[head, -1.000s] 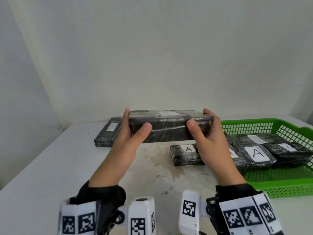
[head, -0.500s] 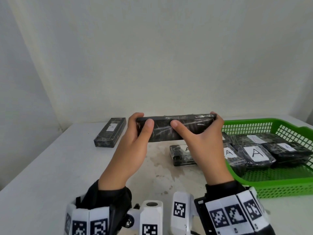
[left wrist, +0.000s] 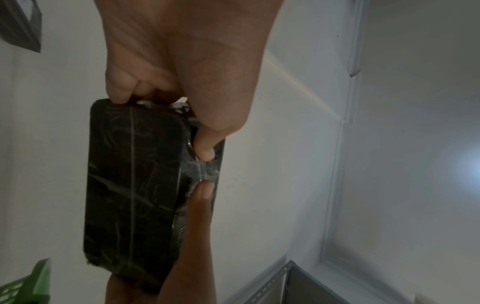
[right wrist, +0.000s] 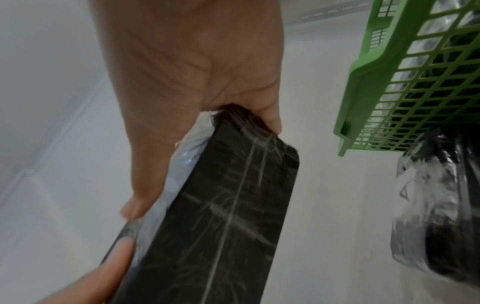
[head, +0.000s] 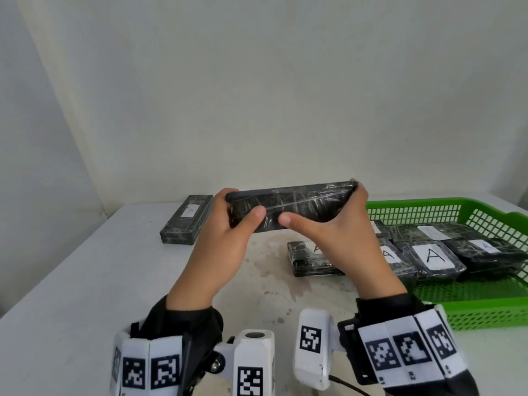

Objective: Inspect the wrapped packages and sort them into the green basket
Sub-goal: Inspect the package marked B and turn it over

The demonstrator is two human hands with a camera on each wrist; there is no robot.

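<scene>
I hold the package (head: pixel 291 205) mid-frame above the table (head: pixel 85 281), now tilted further so its label no longer faces me. My left hand (head: pixel 225 238) and right hand (head: pixel 337 241) grip its ends, thumbs closer together. The basket (head: pixel 485 310) sits at right.

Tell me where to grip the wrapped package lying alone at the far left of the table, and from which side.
Take the far-left package across its two long side faces, near the middle, coming down from above. It lies flat on the table, label up, long and narrow, with bare table on both long sides, so fingers should fit there. The film wrap looks slick; pinch firmly.
</scene>
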